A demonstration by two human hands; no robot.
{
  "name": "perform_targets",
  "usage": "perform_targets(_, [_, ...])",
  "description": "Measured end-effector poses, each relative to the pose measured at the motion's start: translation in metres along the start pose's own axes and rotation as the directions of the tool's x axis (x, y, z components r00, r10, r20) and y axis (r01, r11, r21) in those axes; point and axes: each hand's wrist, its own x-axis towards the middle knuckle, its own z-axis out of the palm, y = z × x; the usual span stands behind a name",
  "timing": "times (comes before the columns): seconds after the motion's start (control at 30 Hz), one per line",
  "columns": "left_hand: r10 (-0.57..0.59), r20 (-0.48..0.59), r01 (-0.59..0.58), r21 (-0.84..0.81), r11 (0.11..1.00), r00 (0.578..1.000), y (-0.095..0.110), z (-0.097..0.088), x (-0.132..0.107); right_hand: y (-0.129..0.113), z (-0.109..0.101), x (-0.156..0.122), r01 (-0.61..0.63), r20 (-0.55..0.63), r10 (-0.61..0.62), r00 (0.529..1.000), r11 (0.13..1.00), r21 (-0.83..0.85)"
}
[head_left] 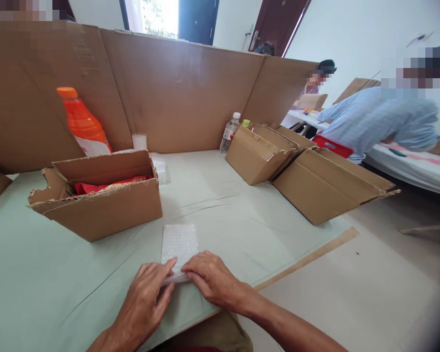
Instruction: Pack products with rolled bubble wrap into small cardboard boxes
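Note:
A small white bubble wrap pouch lies flat on the pale green tabletop, close to the front edge. At its near left corner, my left hand pinches the edge between thumb and fingers. My right hand grips the near right part of the same edge, its thumb underneath and its fingers curled over the top. The near edge is partly hidden under my fingers. Beyond my left hand stands an open cardboard box with red packets inside.
An orange bottle and a white cup stand behind the box, before a tall cardboard screen. A clear bottle and cardboard boxes line the right side. A person in a light blue shirt works at another table.

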Motion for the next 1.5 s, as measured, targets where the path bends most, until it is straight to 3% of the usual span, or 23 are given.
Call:
perform_targets(0.1, [-0.127, 0.033, 0.128, -0.061, 0.990, 0.991, -0.002, 0.002, -0.001, -0.005, -0.005, -0.002, -0.039, -0.065, 0.046, 0.997, 0.993, 0.109])
perform_targets(0.17, [-0.203, 0.040, 0.205, -0.039, 0.978, 0.978, -0.006, 0.005, 0.002, -0.007, -0.008, -0.005, -0.007, -0.208, 0.013, 0.978, 1.000, 0.030])
perform_targets(0.23, [-0.227, 0.037, 0.227, 0.006, 0.974, 0.973, -0.010, 0.008, 0.007, -0.008, -0.010, -0.008, 0.051, -0.264, -0.075, 0.962, 0.994, -0.096])
perform_targets(0.4, [-0.179, -0.001, 0.178, 0.109, 0.978, 0.984, -0.009, 0.003, 0.013, -0.003, -0.002, -0.008, 0.176, -0.088, -0.204, 0.975, 0.950, -0.257])
perform_targets(0.47, [-0.133, 0.011, 0.131, 0.111, 0.985, 0.991, -0.005, -0.002, 0.010, -0.002, 0.003, -0.006, 0.168, -0.125, -0.201, 0.971, 0.957, -0.238])
perform_targets(0.57, [-0.103, 0.088, 0.100, 0.038, 0.994, 0.991, 0.002, -0.010, 0.003, -0.002, 0.006, -0.006, 0.102, -0.171, -0.114, 0.979, 0.992, -0.079])
perform_targets(0.63, [-0.150, 0.125, 0.153, -0.018, 0.988, 0.981, 0.003, -0.012, 0.001, -0.003, 0.004, -0.006, 0.033, -0.141, -0.026, 0.990, 0.998, 0.050])
perform_targets(0.7, [-0.216, 0.141, 0.221, -0.018, 0.975, 0.966, 0.002, -0.012, 0.003, -0.002, 0.001, -0.005, -0.016, -0.155, 0.028, 0.987, 0.997, 0.078])
perform_targets(0.8, [-0.290, 0.123, 0.279, 0.100, 0.955, 0.949, -0.004, -0.007, 0.013, 0.001, -0.001, -0.001, 0.005, -0.245, -0.020, 0.969, 0.998, -0.062])
perform_targets(0.93, [-0.335, 0.105, 0.310, 0.203, 0.929, 0.936, -0.012, -0.001, 0.025, 0.012, 0.000, 0.009, 0.022, -0.168, -0.058, 0.984, 0.978, -0.210])
perform_targets(1.07, [-0.307, 0.124, 0.293, 0.120, 0.949, 0.944, -0.015, -0.002, 0.026, 0.023, 0.004, 0.022, -0.017, -0.107, -0.010, 0.994, 0.968, -0.248])
perform_targets(1.2, [-0.283, 0.151, 0.286, 0.003, 0.958, 0.947, -0.015, -0.005, 0.023, 0.020, 0.003, 0.026, 0.052, -0.071, -0.059, 0.996, 0.993, -0.104])
perform_targets(1.33, [-0.257, 0.179, 0.267, -0.031, 0.963, 0.950, -0.010, -0.002, 0.017, 0.011, -0.005, 0.020, 0.031, -0.055, -0.031, 0.998, 1.000, 0.004])
perform_targets(1.43, [-0.162, 0.116, 0.164, -0.005, 0.986, 0.980, -0.004, -0.007, 0.018, 0.009, -0.011, 0.021, 0.042, -0.016, -0.042, 0.999, 0.999, -0.014])
perform_targets(1.5, [-0.071, -0.014, 0.071, 0.051, 0.996, 0.997, -0.004, -0.025, 0.026, 0.010, -0.016, 0.026, 0.076, 0.012, -0.075, 0.997, 0.996, -0.046])
